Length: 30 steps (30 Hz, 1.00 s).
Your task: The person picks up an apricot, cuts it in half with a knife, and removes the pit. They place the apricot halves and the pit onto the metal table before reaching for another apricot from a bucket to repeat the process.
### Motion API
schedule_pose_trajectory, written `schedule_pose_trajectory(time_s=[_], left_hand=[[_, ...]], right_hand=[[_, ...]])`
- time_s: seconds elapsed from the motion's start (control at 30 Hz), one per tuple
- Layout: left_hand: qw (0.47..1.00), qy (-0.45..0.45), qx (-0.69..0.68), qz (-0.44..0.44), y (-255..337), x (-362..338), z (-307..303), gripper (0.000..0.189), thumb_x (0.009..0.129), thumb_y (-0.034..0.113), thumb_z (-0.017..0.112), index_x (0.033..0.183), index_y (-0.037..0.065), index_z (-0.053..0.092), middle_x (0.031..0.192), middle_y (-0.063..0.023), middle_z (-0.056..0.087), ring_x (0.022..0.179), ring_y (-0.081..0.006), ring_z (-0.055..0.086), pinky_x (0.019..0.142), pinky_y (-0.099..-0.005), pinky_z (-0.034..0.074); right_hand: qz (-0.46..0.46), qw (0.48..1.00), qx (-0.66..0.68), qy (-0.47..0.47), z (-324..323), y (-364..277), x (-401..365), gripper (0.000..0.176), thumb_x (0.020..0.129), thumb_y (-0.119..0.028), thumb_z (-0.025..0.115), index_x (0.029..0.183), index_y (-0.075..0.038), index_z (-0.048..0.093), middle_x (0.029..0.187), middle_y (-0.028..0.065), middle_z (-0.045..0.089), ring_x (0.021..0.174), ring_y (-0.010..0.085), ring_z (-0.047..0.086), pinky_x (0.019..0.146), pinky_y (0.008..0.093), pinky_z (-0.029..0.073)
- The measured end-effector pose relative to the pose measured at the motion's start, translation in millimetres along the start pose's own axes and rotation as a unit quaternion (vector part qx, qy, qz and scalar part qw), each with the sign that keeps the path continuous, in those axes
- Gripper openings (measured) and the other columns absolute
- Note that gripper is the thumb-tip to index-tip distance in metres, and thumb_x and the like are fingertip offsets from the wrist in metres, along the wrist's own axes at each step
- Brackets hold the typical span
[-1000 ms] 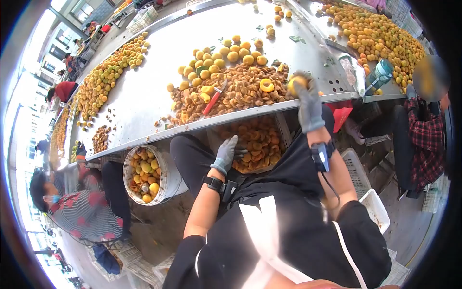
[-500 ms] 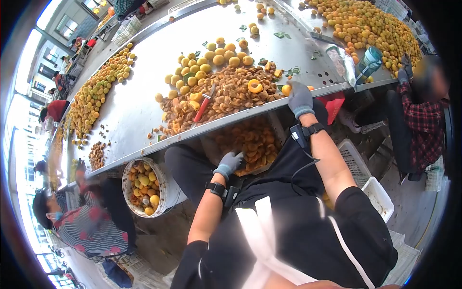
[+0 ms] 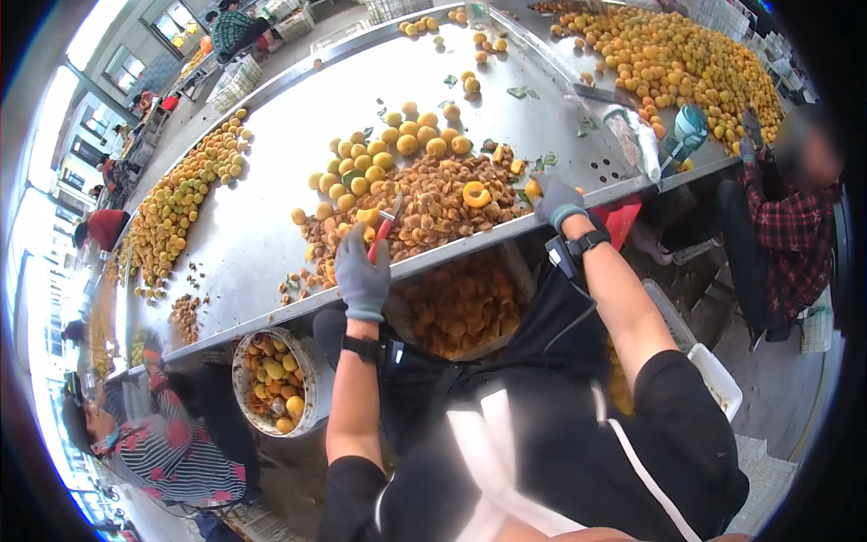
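Note:
My left hand (image 3: pixel 363 278), in a grey glove, is at the table's near edge with thumb and fingers apart around the lower end of a red-handled knife (image 3: pixel 383 230). The knife lies on a heap of brown apricot pits (image 3: pixel 442 210), blade pointing away. My right hand (image 3: pixel 560 200), also gloved, grips an apricot (image 3: pixel 534 190) at its fingertips beside the heap. A cut apricot half (image 3: pixel 476 193) rests on the pits. Whole apricots (image 3: pixel 406 144) are piled just behind. Below the edge, a crate holds opened apricots (image 3: pixel 465 303), close to my lap.
A white bucket (image 3: pixel 316 397) of apricots stands at left below the metal table (image 3: pixel 280 172). More apricots lie in heaps at left (image 3: pixel 185 199) and far right (image 3: pixel 686 68). A teal bottle (image 3: pixel 688 135) stands at right. Co-workers (image 3: pixel 790 217) sit on both sides.
My left hand has risen from the crate of opened apricots to the knife handle on the table. My right hand stays at the table edge with the apricot. The view has tilted slightly upward.

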<state>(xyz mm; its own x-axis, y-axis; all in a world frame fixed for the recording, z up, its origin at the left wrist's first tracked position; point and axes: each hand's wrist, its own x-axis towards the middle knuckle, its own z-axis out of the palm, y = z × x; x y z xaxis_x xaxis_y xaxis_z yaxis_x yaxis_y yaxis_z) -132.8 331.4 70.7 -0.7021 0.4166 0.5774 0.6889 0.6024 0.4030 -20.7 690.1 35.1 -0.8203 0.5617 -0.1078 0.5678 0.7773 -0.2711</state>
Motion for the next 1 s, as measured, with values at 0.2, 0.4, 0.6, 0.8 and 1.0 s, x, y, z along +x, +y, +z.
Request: schedule_pose_trajectory(time_s=[0.2, 0.4, 0.6, 0.8, 1.0], left_hand=[[0.988, -0.059, 0.026, -0.139, -42, -11, 29, 0.053, 0.084, 0.034, 0.068, 0.125, 0.004, 0.053, 0.116, -0.0191, 0.059, 0.107, -0.0376, 0.056, 0.091, -0.0433, 0.046], [0.986, -0.046, 0.014, -0.163, -44, -10, 36, 0.055, 0.082, 0.035, 0.070, 0.124, 0.004, 0.053, 0.114, -0.0188, 0.061, 0.104, -0.0365, 0.059, 0.089, -0.0432, 0.047], [0.966, -0.093, -0.041, -0.237, -43, -4, 29, 0.053, 0.081, 0.022, 0.070, 0.127, 0.001, 0.051, 0.113, -0.0184, 0.063, 0.103, -0.0304, 0.061, 0.090, -0.0381, 0.047], [0.965, -0.130, -0.035, -0.227, -60, -6, 36, 0.059, 0.078, 0.027, 0.069, 0.128, 0.005, 0.050, 0.115, -0.0213, 0.060, 0.107, -0.0371, 0.056, 0.092, -0.0440, 0.044], [0.964, -0.137, 0.042, -0.225, -37, -1, 32, 0.062, 0.076, 0.024, 0.068, 0.132, 0.008, 0.048, 0.114, -0.0216, 0.060, 0.106, -0.0378, 0.056, 0.091, -0.0449, 0.044]], right_hand=[[0.003, 0.861, 0.504, 0.074, 5, 32, 11, 0.040, 0.096, -0.038, 0.051, 0.122, -0.009, 0.058, 0.098, 0.0119, 0.069, 0.088, 0.0207, 0.065, 0.077, 0.0327, 0.051], [-0.026, 0.553, 0.829, -0.084, -13, 65, 5, 0.052, 0.101, -0.044, 0.040, 0.121, 0.001, 0.055, 0.098, 0.0131, 0.069, 0.084, 0.0169, 0.068, 0.066, 0.0278, 0.056], [0.024, 0.394, 0.916, -0.073, -3, 76, 10, 0.051, 0.100, -0.038, 0.044, 0.127, 0.005, 0.049, 0.122, 0.0243, 0.057, 0.097, 0.0325, 0.064, 0.071, 0.0324, 0.058], [0.000, 0.375, 0.921, -0.101, 4, 89, 15, 0.052, 0.097, -0.043, 0.050, 0.123, 0.002, 0.052, 0.113, 0.0221, 0.060, 0.080, 0.0230, 0.062, 0.061, 0.0258, 0.052], [0.010, 0.367, 0.922, -0.122, -3, 83, 10, 0.051, 0.098, -0.045, 0.048, 0.120, 0.001, 0.055, 0.108, 0.0198, 0.062, 0.076, 0.0211, 0.061, 0.061, 0.0262, 0.051]])
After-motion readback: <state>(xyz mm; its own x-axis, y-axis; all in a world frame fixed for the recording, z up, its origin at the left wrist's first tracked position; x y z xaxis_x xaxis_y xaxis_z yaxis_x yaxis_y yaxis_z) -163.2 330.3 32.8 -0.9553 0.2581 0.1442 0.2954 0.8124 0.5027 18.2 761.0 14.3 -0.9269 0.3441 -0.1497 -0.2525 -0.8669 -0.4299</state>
